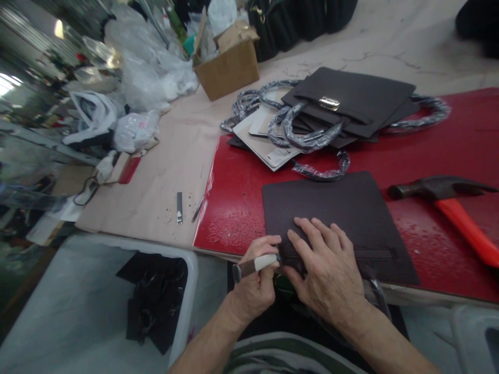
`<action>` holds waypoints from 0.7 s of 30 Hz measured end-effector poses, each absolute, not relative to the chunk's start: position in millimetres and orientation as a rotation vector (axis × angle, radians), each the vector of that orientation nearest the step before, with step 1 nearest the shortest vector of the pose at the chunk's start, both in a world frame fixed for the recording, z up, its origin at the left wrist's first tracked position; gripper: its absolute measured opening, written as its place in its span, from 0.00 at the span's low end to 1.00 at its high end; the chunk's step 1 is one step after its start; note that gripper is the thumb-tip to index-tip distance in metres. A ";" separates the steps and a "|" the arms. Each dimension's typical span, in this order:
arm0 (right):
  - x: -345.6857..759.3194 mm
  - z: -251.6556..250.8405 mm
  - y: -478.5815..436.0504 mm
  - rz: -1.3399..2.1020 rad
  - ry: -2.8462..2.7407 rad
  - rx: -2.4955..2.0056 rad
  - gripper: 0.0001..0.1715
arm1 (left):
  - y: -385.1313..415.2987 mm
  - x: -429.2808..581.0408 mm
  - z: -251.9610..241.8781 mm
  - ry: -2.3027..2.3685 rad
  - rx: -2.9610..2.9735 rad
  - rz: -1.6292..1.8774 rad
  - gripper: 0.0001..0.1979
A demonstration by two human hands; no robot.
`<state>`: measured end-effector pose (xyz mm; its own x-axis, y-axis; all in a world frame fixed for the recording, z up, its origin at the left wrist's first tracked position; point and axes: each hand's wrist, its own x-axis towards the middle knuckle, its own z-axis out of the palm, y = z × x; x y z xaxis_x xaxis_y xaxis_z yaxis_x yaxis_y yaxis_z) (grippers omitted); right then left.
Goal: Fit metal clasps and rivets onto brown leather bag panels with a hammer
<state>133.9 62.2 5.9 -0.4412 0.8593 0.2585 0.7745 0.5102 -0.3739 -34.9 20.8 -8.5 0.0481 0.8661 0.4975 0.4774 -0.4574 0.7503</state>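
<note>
A dark brown leather panel (323, 202) lies near the front edge of the red board, with a slit-like pocket line and a handle hanging below it. My right hand (329, 265) rests on it, fingers spread flat and thumb at the near edge. At the panel's near left corner, my left hand (253, 285) is closed around a short tool (253, 266) with a brown and whitish body and a rounded end. The tool's tip meets the panel's edge, partly hidden by my fingers, so its exact kind is unclear.
A claw hammer (460, 208) with an orange handle lies right on the red board (234, 202). Behind is a pile of dark panels (351, 93) with wrapped handles. A cutter (179, 208) lies left. A white bin (187, 301) holds dark pieces; a cardboard box (230, 67) stands behind.
</note>
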 end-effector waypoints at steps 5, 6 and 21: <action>134.4 6.5 61.8 0.256 -2.363 -1.324 0.28 | 28.6 -36.3 -0.9 1.274 2.004 1.341 0.12; 134.3 6.4 61.7 0.253 -2.364 -1.322 0.29 | 29.2 -35.8 -0.3 1.277 2.004 1.334 0.12; 160.2 10.6 63.2 0.691 -1.991 -1.058 0.28 | 28.8 -34.6 -5.4 1.288 2.001 1.413 0.09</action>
